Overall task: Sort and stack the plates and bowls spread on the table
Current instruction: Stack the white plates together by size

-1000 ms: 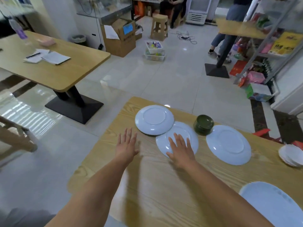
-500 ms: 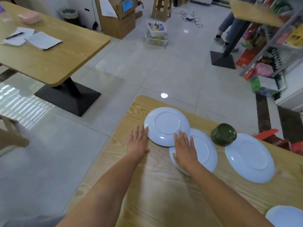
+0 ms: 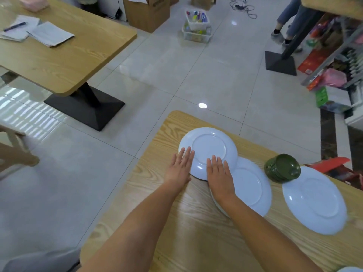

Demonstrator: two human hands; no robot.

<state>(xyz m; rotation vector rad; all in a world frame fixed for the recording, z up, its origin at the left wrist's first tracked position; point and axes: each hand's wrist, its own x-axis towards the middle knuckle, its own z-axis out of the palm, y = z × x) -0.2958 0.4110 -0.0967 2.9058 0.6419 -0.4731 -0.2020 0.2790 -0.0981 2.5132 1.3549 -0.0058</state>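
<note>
Upside-down white plate (image 3: 208,152) near the far left corner of the wooden surface (image 3: 176,232), foot ring up, right edge overlapping the rim of a second white plate (image 3: 251,187). Glazed ceramic or melamine, impossible to tell which: stiff, smooth, likely slippery under a flat palm, prone to chipping or clattering if ceramic. Face down, so no raised lip to hook from above; probably best taken at the near rim with a thumb worked underneath, or slid toward the surface's edge first. Left hand (image 3: 179,167) flat, fingers (image 3: 186,156) straight and close together, tips resting on the plate's left rim. Right hand (image 3: 220,173) flat as well, fingers straight and slightly spread, lying across the near rim at the meeting of the two plates. Nothing pinched or gripped. Farther right, a tilted stack of dark green bowls (image 3: 282,167) leaning against a third white plate (image 3: 314,201); bowl count hard to make out. Overlap of the two plates partly hidden under the right hand. A further white rim (image 3: 351,269) cut off at the bottom right corner.
</note>
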